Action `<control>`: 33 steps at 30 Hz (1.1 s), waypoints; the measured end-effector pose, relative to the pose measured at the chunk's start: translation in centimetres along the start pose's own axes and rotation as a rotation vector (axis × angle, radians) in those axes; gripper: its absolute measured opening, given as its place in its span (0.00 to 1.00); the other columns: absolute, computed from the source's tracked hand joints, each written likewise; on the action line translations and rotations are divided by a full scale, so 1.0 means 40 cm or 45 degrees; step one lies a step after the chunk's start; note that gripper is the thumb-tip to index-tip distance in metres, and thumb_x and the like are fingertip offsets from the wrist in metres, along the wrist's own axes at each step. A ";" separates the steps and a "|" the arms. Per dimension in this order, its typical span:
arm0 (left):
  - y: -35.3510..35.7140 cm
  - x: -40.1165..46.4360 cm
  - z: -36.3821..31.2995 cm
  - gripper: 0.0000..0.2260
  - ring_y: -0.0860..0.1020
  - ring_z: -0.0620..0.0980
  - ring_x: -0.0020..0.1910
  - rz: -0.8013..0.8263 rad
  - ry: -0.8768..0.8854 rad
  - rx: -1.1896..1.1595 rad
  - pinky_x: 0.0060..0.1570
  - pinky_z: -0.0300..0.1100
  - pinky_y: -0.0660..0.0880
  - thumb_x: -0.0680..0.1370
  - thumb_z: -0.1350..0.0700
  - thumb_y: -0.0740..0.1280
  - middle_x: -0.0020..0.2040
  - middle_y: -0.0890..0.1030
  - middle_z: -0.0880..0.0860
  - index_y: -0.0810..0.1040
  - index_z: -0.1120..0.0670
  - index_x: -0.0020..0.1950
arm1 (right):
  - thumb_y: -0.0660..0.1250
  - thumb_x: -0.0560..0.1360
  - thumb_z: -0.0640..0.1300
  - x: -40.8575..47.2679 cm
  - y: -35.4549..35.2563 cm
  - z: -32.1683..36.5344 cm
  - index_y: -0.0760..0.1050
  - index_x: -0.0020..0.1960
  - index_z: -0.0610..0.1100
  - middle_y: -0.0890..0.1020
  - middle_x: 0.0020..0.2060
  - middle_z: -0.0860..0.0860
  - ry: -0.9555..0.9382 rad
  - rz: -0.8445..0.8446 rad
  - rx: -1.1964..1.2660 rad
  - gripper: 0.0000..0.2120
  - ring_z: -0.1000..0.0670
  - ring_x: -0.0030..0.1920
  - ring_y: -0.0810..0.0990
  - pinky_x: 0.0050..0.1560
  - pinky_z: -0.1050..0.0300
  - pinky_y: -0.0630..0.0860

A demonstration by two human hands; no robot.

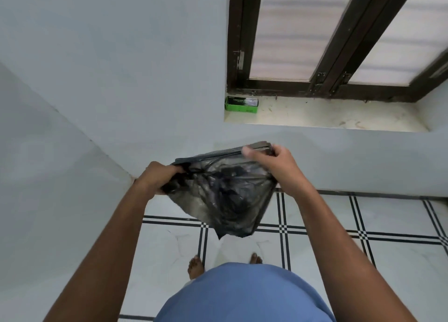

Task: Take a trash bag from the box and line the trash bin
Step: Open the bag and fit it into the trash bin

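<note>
A thin black trash bag point(228, 195) hangs in front of me, stretched between both hands at chest height. My left hand point(161, 177) grips its left top corner, bunched in the fist. My right hand point(271, 163) pinches the right top edge, held a little higher. The bag's lower end droops to a point above the floor. A green box point(241, 104) lies on the window sill's left end, far from both hands. No trash bin is in view.
A pale wall fills the left and middle. A dark-framed window point(324, 43) sits above a stone sill point(339, 118) at the upper right. White floor tiles with black lines point(315, 232) lie below, with my bare feet near the wall.
</note>
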State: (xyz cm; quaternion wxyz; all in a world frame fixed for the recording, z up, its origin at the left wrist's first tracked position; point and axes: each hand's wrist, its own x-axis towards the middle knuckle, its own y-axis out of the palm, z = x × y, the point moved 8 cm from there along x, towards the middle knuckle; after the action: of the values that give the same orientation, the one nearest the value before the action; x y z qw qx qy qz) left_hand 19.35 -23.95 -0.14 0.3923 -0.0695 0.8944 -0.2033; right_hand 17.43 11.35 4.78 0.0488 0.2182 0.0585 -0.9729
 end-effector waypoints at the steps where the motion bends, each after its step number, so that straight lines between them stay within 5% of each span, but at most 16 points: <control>1: 0.033 -0.007 0.004 0.18 0.88 0.61 0.58 0.196 -0.046 -0.264 0.61 0.56 0.85 0.75 0.52 0.81 0.59 0.89 0.64 0.86 0.62 0.59 | 0.88 0.64 0.66 -0.002 -0.013 -0.002 0.84 0.61 0.46 0.91 0.53 0.48 -0.025 -0.008 -0.237 0.35 0.44 0.52 0.92 0.59 0.42 0.88; 3: 0.088 -0.038 -0.025 0.17 0.86 0.61 0.66 0.545 0.009 -0.703 0.70 0.59 0.81 0.81 0.62 0.75 0.67 0.86 0.64 0.83 0.63 0.69 | 0.88 0.66 0.64 0.011 -0.033 -0.028 0.83 0.59 0.49 0.90 0.52 0.52 0.012 0.048 -0.570 0.30 0.47 0.52 0.90 0.55 0.48 0.86; 5: 0.111 -0.051 -0.056 0.17 0.85 0.60 0.65 0.700 0.118 -0.961 0.70 0.58 0.82 0.83 0.68 0.66 0.70 0.84 0.63 0.81 0.66 0.71 | 0.82 0.77 0.55 0.015 -0.042 -0.047 0.86 0.51 0.48 0.90 0.46 0.51 0.044 0.138 -0.694 0.13 0.46 0.48 0.89 0.50 0.51 0.83; 8: 0.151 -0.063 -0.085 0.16 0.84 0.61 0.63 0.759 0.222 -0.901 0.64 0.58 0.84 0.83 0.65 0.65 0.67 0.85 0.63 0.82 0.64 0.70 | 0.71 0.85 0.47 0.023 -0.084 -0.061 0.87 0.48 0.43 0.91 0.45 0.42 0.126 0.018 -0.427 0.11 0.43 0.45 0.89 0.50 0.49 0.84; 11: 0.196 -0.066 -0.086 0.24 0.87 0.59 0.65 0.808 0.260 -0.173 0.69 0.53 0.82 0.77 0.51 0.82 0.66 0.88 0.60 0.85 0.58 0.71 | 0.68 0.83 0.48 0.043 -0.122 -0.090 0.87 0.59 0.39 0.91 0.53 0.39 0.271 -0.164 0.309 0.15 0.38 0.53 0.91 0.59 0.40 0.88; 13: 0.209 -0.046 -0.055 0.30 0.89 0.58 0.57 0.723 0.211 0.582 0.63 0.48 0.84 0.64 0.41 0.88 0.58 0.91 0.57 0.90 0.56 0.60 | 0.68 0.81 0.46 0.055 -0.164 -0.084 0.87 0.52 0.40 0.90 0.43 0.43 0.254 -0.199 0.374 0.12 0.39 0.44 0.89 0.47 0.47 0.87; 15: 0.185 -0.005 -0.058 0.25 0.88 0.54 0.46 0.429 0.180 0.836 0.48 0.43 0.84 0.61 0.41 0.86 0.53 0.91 0.58 0.90 0.56 0.50 | 0.69 0.78 0.41 0.050 -0.202 -0.051 0.84 0.45 0.41 0.84 0.36 0.44 0.140 -0.087 0.188 0.07 0.40 0.38 0.82 0.36 0.53 0.79; 17: 0.171 0.018 -0.071 0.16 0.87 0.52 0.46 0.269 0.132 0.455 0.44 0.41 0.84 0.72 0.50 0.82 0.54 0.90 0.58 0.88 0.58 0.55 | 0.70 0.75 0.42 0.030 -0.228 -0.032 0.81 0.49 0.37 0.83 0.41 0.42 0.077 0.138 0.021 0.08 0.40 0.42 0.81 0.37 0.52 0.77; 20: 0.203 0.003 -0.085 0.20 0.84 0.61 0.69 0.489 0.028 -0.386 0.68 0.62 0.82 0.82 0.61 0.69 0.70 0.85 0.64 0.81 0.64 0.74 | 0.75 0.82 0.49 0.001 -0.256 -0.043 0.84 0.58 0.34 0.90 0.48 0.41 0.190 0.393 -0.066 0.17 0.42 0.44 0.90 0.42 0.54 0.85; 22: 0.238 -0.021 -0.102 0.22 0.78 0.67 0.76 0.620 0.026 -0.777 0.71 0.69 0.78 0.82 0.64 0.62 0.76 0.79 0.68 0.76 0.68 0.77 | 0.79 0.81 0.54 0.014 -0.294 -0.059 0.87 0.59 0.35 0.92 0.51 0.40 0.195 0.319 -0.175 0.21 0.39 0.52 0.92 0.52 0.51 0.86; 24: 0.271 -0.050 -0.126 0.21 0.83 0.66 0.68 0.622 0.038 -1.000 0.64 0.65 0.84 0.82 0.63 0.58 0.73 0.81 0.66 0.78 0.66 0.73 | 0.74 0.85 0.50 0.039 -0.330 -0.081 0.86 0.64 0.35 0.91 0.56 0.40 0.166 0.207 -0.014 0.18 0.36 0.63 0.89 0.59 0.48 0.84; 28: 0.350 -0.095 -0.145 0.15 0.87 0.58 0.58 0.676 0.187 -0.825 0.59 0.54 0.86 0.84 0.54 0.65 0.63 0.87 0.59 0.86 0.58 0.65 | 0.62 0.87 0.49 0.077 -0.359 -0.122 0.81 0.75 0.38 0.88 0.65 0.40 0.198 0.076 0.567 0.22 0.40 0.62 0.88 0.61 0.43 0.84; 33: 0.409 -0.080 -0.073 0.13 0.86 0.55 0.53 0.571 0.138 -0.084 0.50 0.45 0.78 0.80 0.53 0.78 0.61 0.89 0.62 0.89 0.59 0.60 | 0.60 0.87 0.53 0.081 -0.383 -0.156 0.87 0.55 0.45 0.90 0.44 0.47 0.219 0.036 0.790 0.19 0.46 0.44 0.88 0.42 0.52 0.86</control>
State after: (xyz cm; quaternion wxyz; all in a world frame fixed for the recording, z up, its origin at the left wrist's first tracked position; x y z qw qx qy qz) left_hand 19.98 -7.29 -3.03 0.3765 0.1292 0.9134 -0.0853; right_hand 15.27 27.11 -0.82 -0.0117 0.3050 -0.2402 -0.9215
